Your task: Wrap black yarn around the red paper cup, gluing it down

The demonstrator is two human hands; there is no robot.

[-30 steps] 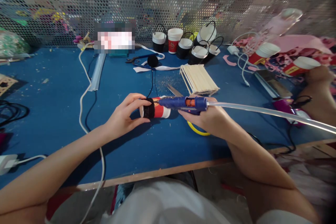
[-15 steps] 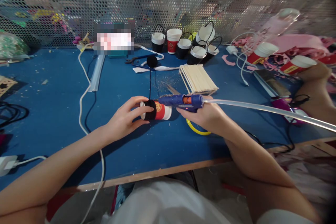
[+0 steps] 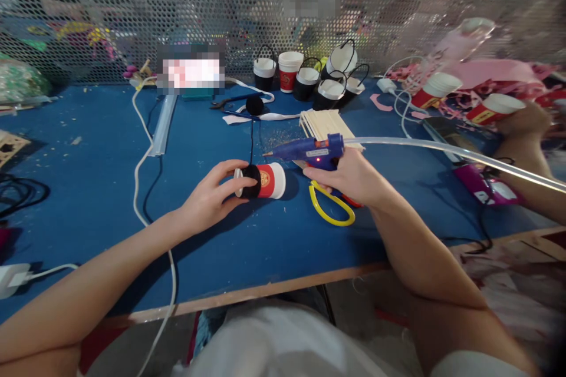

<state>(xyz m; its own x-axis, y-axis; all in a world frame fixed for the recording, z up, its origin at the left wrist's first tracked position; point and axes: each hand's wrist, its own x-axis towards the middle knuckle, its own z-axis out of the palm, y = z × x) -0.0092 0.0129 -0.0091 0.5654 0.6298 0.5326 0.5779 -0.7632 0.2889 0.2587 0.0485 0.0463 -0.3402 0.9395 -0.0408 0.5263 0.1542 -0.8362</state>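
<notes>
My left hand [image 3: 219,193] is closed around a red and white paper cup [image 3: 272,181] lying on its side. Black yarn [image 3: 252,181] is wound about the cup's left part, and a strand runs from it to a black yarn ball [image 3: 254,105] farther back. In my right hand [image 3: 354,175] is a blue hot glue gun [image 3: 316,150] with a lit red light and a long clear glue stick [image 3: 424,146] out of its rear. Its nozzle points left, above and apart from the cup. Yellow-handled scissors [image 3: 331,212] lie below my right hand, partly hidden.
Several black-wrapped cups with handles [image 3: 306,83] stand at the back by a perforated metal screen [image 3: 247,12]. Wooden sticks [image 3: 325,122] lie behind the glue gun. A white cable [image 3: 140,188] crosses the left side. Another person's hand [image 3: 526,121] is at right beside a cup.
My right hand has lifted the glue gun up and away from the cup, uncovering more of the cup and the scissors' handle. My left hand keeps its hold on the cup.
</notes>
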